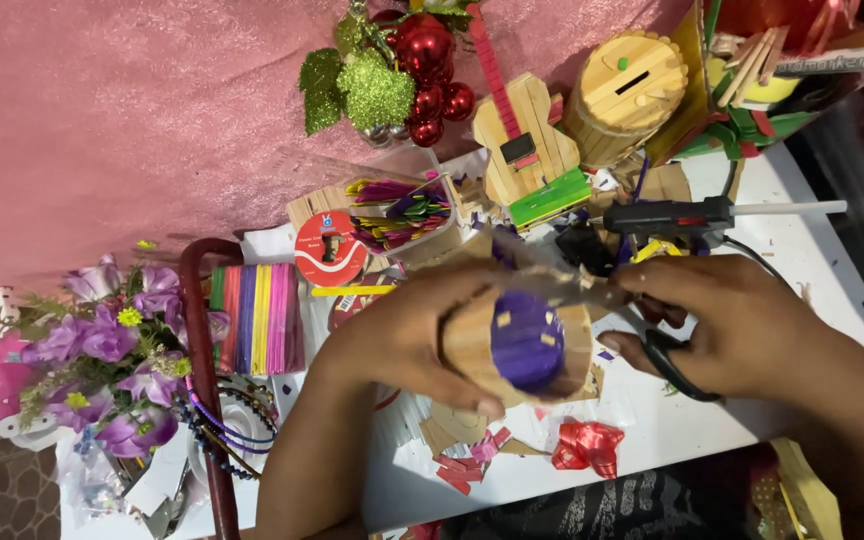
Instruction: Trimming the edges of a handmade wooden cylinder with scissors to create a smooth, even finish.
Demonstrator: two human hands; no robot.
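My left hand (402,335) grips a small round barrel made of wooden craft sticks (477,345), with a purple stick end (527,340) facing me. My right hand (732,320) holds black-handled scissors (667,355) whose blades reach the top edge of the barrel. Both hands hover above the white table (802,240).
A black glue gun (672,215) lies behind the hands. A stick guitar (522,130), a stick barrel bank (627,95), red baubles (427,70), coloured stick bundles (252,320), a red ribbon bow (587,445) and purple flowers (112,360) surround the work area.
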